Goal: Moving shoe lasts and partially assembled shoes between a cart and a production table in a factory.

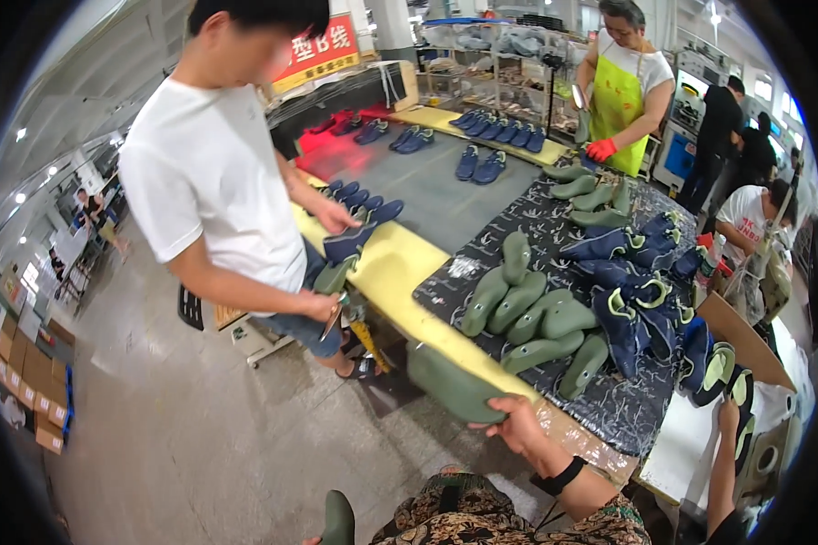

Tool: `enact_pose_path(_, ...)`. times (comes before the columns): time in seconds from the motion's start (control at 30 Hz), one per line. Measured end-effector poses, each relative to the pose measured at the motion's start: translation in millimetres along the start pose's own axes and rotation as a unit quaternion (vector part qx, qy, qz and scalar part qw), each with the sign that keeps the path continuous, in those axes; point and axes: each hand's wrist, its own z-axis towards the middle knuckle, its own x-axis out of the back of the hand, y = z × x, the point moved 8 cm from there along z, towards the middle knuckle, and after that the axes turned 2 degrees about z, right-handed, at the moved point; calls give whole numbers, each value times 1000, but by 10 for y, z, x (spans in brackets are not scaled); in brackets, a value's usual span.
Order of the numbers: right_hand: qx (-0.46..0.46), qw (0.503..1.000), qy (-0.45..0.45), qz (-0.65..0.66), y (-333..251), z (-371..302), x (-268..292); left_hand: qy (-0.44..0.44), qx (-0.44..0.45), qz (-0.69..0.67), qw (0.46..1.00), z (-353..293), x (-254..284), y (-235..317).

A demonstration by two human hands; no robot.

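In my right hand point(518, 425), with a black band at the wrist, a dark green shoe last point(450, 381) is gripped by one end. It is held over the near edge of the yellow-edged table and its far end is slightly blurred. Only a sliver of my left hand point(312, 541) shows at the lower edge, against a second green shoe last point(338, 520) that stands upright. Several green lasts point(523, 309) lie heaped on the black patterned table cover point(454, 272). Beside them is a pile of navy shoe uppers point(632, 300) with pale green linings.
At the left a co-worker in a white shirt point(214, 163) holds a navy shoe point(359, 238) on a last. Another person in a yellow-green apron point(618, 118) stands across the table. Finished-looking navy shoes point(500, 129) line the grey conveyor point(427, 191). A bystander's hand point(729, 413) touches shoes at right.
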Motion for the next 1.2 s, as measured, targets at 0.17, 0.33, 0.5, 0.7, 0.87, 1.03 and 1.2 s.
enact_pose_path(0.17, 124, 983, 75, 114, -1018, 446, 656, -11, 52, 24, 998, 74, -427, -21)
enact_pose_path(0.33, 266, 924, 41, 272, -2323, 1262, 1117, 7, 86, 25, 996, 67, -509, 2)
enact_pose_path(0.5, 221, 971, -87, -29, -1968, 1514, 427, 1, 111, 37, 993, 94, -742, -43)
enact_pose_path(0.7, -113, 930, -304, -171, 407, 724, -653, -101, 70, 75, 990, 200, -1457, 30)
enact_pose_path(0.87, -230, 888, -374, -138, 1120, 151, -1058, -198, 9, 90, 976, 659, -2193, 189)
enact_pose_path(1.03, -44, 973, -192, -117, 834, 582, -966, -192, -98, 132, 968, 938, -2703, 278)
enact_pose_path(1.2, -65, 993, -95, 33, 550, 1246, -714, -221, -94, 99, 966, 853, -2672, 308)
